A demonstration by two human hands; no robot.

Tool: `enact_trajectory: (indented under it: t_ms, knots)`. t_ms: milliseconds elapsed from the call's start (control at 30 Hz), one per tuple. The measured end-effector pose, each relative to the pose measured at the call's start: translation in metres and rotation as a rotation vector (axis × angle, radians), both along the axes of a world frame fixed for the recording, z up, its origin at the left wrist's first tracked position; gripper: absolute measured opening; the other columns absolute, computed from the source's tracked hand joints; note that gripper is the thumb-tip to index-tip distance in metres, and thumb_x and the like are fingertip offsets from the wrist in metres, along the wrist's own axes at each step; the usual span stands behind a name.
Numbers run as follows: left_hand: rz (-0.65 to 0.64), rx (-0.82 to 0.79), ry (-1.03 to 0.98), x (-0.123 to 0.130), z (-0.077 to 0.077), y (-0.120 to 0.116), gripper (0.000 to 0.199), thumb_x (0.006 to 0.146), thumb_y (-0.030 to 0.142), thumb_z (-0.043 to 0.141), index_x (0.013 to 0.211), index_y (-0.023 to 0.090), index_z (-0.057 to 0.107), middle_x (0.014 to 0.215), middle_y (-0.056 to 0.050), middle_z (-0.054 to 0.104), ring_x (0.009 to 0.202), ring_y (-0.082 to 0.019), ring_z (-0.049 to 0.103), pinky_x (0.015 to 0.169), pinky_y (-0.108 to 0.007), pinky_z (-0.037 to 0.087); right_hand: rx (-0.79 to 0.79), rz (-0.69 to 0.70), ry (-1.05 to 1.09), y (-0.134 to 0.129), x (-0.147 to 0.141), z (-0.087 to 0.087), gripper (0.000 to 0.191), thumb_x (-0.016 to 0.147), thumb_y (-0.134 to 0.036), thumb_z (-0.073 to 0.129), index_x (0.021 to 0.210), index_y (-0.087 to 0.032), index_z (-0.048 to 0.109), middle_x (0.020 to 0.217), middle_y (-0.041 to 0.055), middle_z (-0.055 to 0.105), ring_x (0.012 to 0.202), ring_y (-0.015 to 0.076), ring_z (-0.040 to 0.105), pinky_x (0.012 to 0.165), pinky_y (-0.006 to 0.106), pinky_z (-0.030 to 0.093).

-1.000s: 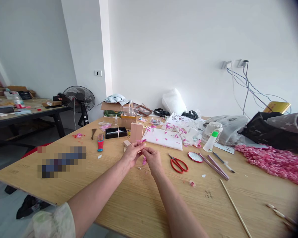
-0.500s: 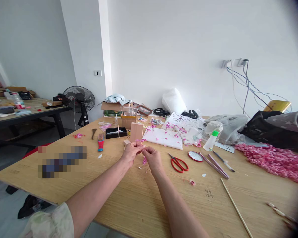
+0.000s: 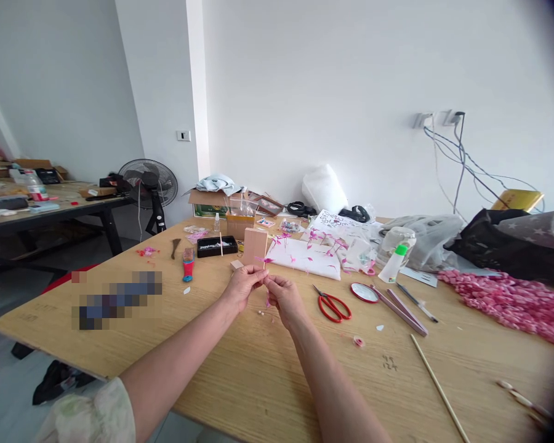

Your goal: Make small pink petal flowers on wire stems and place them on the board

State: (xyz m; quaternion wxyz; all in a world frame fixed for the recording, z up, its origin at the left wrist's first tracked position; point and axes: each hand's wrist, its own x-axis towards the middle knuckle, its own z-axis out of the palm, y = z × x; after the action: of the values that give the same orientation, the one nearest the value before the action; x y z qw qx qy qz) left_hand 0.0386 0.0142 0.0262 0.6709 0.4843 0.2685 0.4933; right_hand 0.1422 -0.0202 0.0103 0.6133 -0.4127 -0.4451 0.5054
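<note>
My left hand (image 3: 242,286) and my right hand (image 3: 284,299) meet over the middle of the table, both closed with fingertips pinched together. Between them is a small pink flower (image 3: 264,260) on a thin stem, its petals showing just above the fingers. A bit of pink hangs below the fingertips; whether it belongs to the same flower I cannot tell. Behind the hands stands an upright wooden block (image 3: 255,245). Several similar pink flowers stick up from a white foam pad (image 3: 305,261) beyond. Small white beads (image 3: 261,312) lie under the hands.
Right of the hands lie red-handled scissors (image 3: 332,306), a red-rimmed round dish (image 3: 364,292), tweezers (image 3: 406,312) and a wooden stick (image 3: 436,384). A green-capped bottle (image 3: 391,266) stands behind them. Leftward are a black tray (image 3: 216,247) and a red-and-blue brush (image 3: 188,266). Pink material (image 3: 512,301) is heaped at right.
The fingers have shifted slightly, and the pink petals above them stand a little higher. Less of the pink bit below shows. The whole view has moved very slightly.
</note>
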Motion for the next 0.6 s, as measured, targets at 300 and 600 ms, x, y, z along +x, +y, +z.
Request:
enact_trajectory:
  t_ms: [300, 600]
  knots:
    - [0.024, -0.062, -0.036, 0.006, -0.002, 0.001, 0.024, 0.049, 0.025, 0.075, 0.051, 0.013, 0.054, 0.052, 0.004, 0.048, 0.054, -0.006, 0.045, 0.057, -0.021, 0.034, 0.107, -0.182, -0.309, 0.009, 0.001, -0.010, 0.020, 0.065, -0.033, 0.057, 0.056, -0.014, 0.058, 0.047, -0.0050, 0.044, 0.042, 0.0054, 0.034, 0.040, 0.019, 0.025]
    - [-0.021, 0.027, 0.032, 0.002, -0.001, -0.001, 0.020, 0.053, 0.026, 0.072, 0.053, 0.011, 0.059, 0.055, 0.002, 0.052, 0.058, -0.008, 0.047, 0.062, -0.022, 0.036, -0.016, -0.002, -0.079, -0.001, 0.003, 0.002, 0.023, 0.060, -0.037, 0.060, 0.058, -0.014, 0.057, 0.041, -0.0082, 0.034, 0.036, 0.0037, 0.024, 0.036, 0.019, 0.021]
